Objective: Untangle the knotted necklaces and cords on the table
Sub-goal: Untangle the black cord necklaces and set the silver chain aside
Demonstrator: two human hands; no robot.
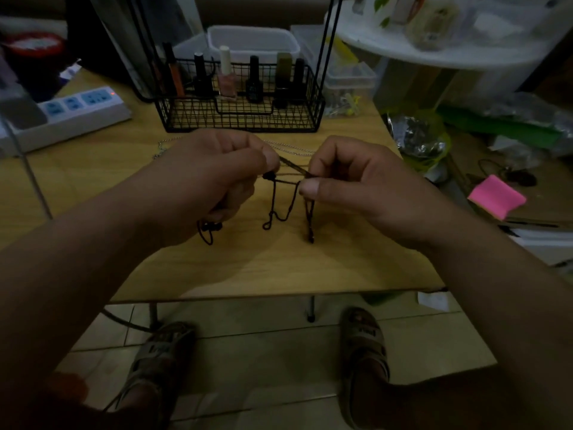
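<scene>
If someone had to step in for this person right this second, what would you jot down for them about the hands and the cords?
Left hand: grips the dark cord, fingers curled round it; more cord dangles below the fist.
Right hand: pinches the cord between thumb and forefinger.
Cord: stretched between the hands above the table, with tangled loops hanging down.
Silver chain: lies on the table behind the hands, in front of the wire basket; no hand on it.
Done: nothing plainly finished.
Left: work the cord's loops free, then check the chain for knots.
</scene>
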